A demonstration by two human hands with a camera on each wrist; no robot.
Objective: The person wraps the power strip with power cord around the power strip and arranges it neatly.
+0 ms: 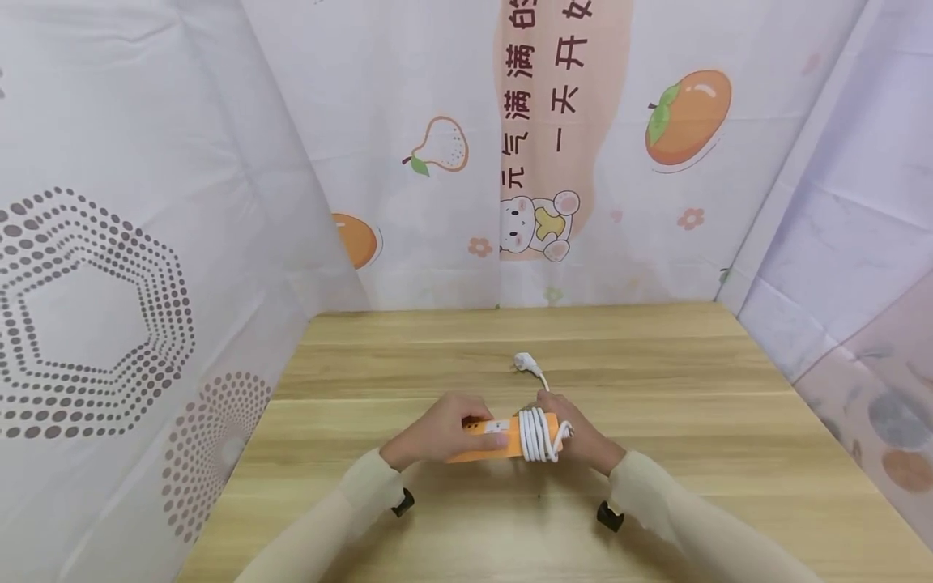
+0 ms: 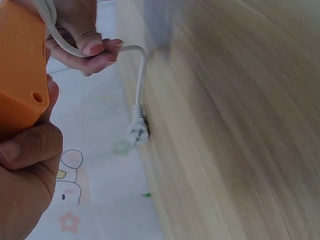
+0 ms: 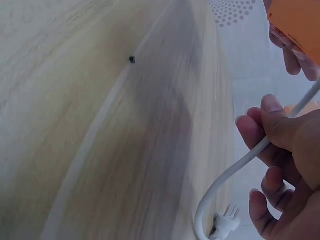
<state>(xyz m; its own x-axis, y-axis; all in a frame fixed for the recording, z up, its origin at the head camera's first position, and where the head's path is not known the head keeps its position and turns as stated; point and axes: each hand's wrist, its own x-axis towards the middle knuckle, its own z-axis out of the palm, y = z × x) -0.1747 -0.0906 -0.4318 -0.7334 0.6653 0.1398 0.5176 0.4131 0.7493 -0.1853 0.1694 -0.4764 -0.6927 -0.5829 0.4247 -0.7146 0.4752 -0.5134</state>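
An orange power strip (image 1: 477,444) is held above the table by my left hand (image 1: 445,429), thumb on its near face and fingers behind. White cord (image 1: 537,435) is wound in several loops round the strip's right end. My right hand (image 1: 583,433) is at that end, partly hidden behind the coils. In the right wrist view its thumb and fingers (image 3: 272,107) pinch the loose stretch of cord (image 3: 227,175). The white plug (image 1: 525,362) at the cord's end lies on the table beyond the hands, its pins showing in the left wrist view.
The wood-grain table (image 1: 350,364) spreads around both hands. A printed white curtain (image 1: 408,81) hangs behind its far edge, and more curtains (image 1: 219,162) stand along the left and right sides. A small dark spot (image 3: 132,59) marks the tabletop.
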